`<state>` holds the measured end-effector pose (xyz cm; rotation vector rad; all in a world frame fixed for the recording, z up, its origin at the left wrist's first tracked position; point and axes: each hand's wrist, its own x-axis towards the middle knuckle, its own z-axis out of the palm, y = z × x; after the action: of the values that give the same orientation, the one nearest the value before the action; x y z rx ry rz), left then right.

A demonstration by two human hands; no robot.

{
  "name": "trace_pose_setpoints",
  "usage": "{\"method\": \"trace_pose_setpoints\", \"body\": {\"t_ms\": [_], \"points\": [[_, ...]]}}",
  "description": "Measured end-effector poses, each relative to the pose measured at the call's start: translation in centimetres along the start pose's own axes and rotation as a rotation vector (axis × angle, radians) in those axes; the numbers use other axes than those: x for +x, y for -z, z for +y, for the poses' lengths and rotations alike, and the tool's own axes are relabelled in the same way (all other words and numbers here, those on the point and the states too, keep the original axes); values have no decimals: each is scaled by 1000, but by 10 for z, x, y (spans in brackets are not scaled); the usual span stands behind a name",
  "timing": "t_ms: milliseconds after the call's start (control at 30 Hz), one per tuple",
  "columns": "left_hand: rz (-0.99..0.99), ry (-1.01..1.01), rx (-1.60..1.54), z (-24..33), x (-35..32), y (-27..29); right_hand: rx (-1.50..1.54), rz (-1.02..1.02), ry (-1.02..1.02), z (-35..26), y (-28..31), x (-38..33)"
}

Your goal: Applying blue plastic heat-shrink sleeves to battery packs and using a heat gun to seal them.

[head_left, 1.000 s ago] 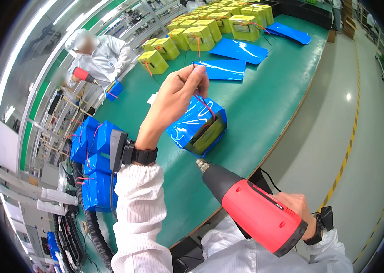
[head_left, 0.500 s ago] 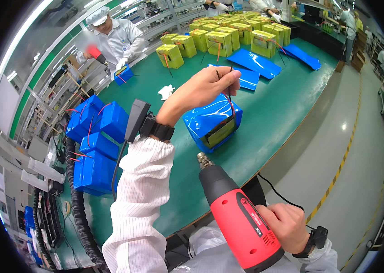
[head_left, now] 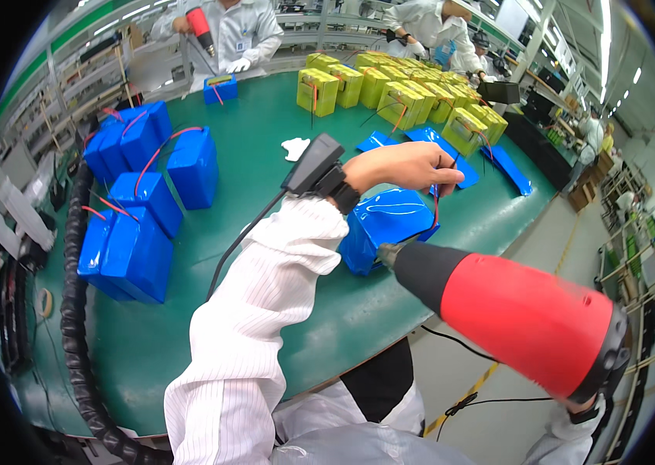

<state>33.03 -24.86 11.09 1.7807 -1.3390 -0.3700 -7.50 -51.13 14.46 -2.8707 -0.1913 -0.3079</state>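
Note:
My left hand [head_left: 413, 167] reaches across the green table [head_left: 265, 325] and pinches the thin red and black wires [head_left: 436, 203] that rise from a battery pack wrapped in blue film [head_left: 386, 225]. A black device is strapped to that wrist [head_left: 313, 167]. My right hand [head_left: 573, 403] is almost hidden behind the red heat gun [head_left: 521, 314] it grips. The gun's dark nozzle [head_left: 391, 254] points at the near lower edge of the blue pack, very close to it.
Several blue packs with red wires [head_left: 137, 209] lie at the left. Yellow packs [head_left: 389, 93] and flat blue sleeves [head_left: 451, 147] sit at the back. A black ribbed hose [head_left: 72, 310] runs along the left edge. A co-worker with another red heat gun [head_left: 199, 23] stands opposite.
The heat gun has come up and forward, so its nozzle is now right at the blue pack. My left hand still holds the wires above the pack.

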Motion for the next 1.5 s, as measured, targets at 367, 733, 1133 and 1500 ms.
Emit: {"method": "trace_pose_setpoints", "body": {"t_ms": [367, 733, 1133, 1500], "points": [[48, -31, -158, -54, -10, 6, -443, 6, 100, -103, 45, 98], [96, -132, -173, -62, -11, 0, -445, -45, -29, -134, 48, 111], [101, -132, -219, -55, -13, -2, -218, 62, -179, -152, 34, 128], [155, -80, -238, -39, -33, -5, 243, 55, -388, -98, 38, 120]]}}
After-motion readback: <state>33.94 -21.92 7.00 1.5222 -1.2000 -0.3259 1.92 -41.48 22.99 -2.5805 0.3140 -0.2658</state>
